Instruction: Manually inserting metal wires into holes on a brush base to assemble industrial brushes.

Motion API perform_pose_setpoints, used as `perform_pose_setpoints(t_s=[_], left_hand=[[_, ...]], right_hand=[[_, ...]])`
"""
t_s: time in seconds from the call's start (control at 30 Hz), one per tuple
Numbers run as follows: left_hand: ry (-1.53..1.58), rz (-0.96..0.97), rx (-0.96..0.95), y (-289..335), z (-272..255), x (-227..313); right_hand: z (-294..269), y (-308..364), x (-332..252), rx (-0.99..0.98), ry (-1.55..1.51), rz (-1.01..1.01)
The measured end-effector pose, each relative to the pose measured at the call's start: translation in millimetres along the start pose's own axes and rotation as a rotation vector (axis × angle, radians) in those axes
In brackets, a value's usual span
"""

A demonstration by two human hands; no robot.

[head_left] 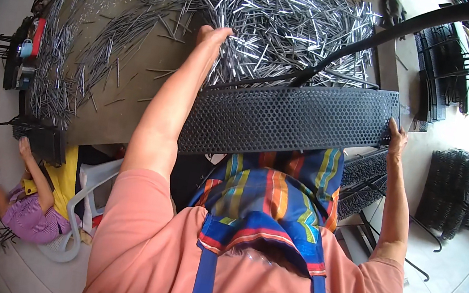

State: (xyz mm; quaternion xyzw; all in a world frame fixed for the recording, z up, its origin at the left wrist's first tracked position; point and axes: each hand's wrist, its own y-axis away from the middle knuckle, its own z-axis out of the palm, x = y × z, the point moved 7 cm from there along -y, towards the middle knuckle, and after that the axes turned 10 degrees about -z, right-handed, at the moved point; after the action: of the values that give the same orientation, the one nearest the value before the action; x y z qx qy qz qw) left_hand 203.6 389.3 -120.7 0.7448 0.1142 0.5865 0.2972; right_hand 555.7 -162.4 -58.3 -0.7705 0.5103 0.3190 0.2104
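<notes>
A long black perforated plate [289, 118], dotted with rows of round holes, lies tilted across my front at the table's near edge. My right hand [397, 139] grips its right end, with fingers closed over the edge. Past the plate's far edge, my left hand [214, 35] reaches into a big heap of thin silvery metal rods [293, 25]. Its fingertips are hidden among the rods, so whether any are held does not show. A black bar with a curved arm [385, 38] passes over the heap and comes down by the plate.
Loose rods [118, 32] are strewn over the table [123, 99] to the left. Another person [40, 200] sits at the lower left, a hand on a dark block. Black racks with hooks [443, 64] and stacked dark bristly pieces [455, 192] stand at right. A white chair [79, 207] is at left.
</notes>
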Motion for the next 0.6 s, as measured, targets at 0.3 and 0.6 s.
perform_pose_setpoints(t_s=[0.3,0.6], left_hand=[[-0.221,0.001,0.207,-1,17,10],[0.422,0.283,-0.059,75,0,118]], right_hand=[[-7,-4,10,-0.040,0.045,0.045],[14,-4,-208,0.141,0.163,-0.680]])
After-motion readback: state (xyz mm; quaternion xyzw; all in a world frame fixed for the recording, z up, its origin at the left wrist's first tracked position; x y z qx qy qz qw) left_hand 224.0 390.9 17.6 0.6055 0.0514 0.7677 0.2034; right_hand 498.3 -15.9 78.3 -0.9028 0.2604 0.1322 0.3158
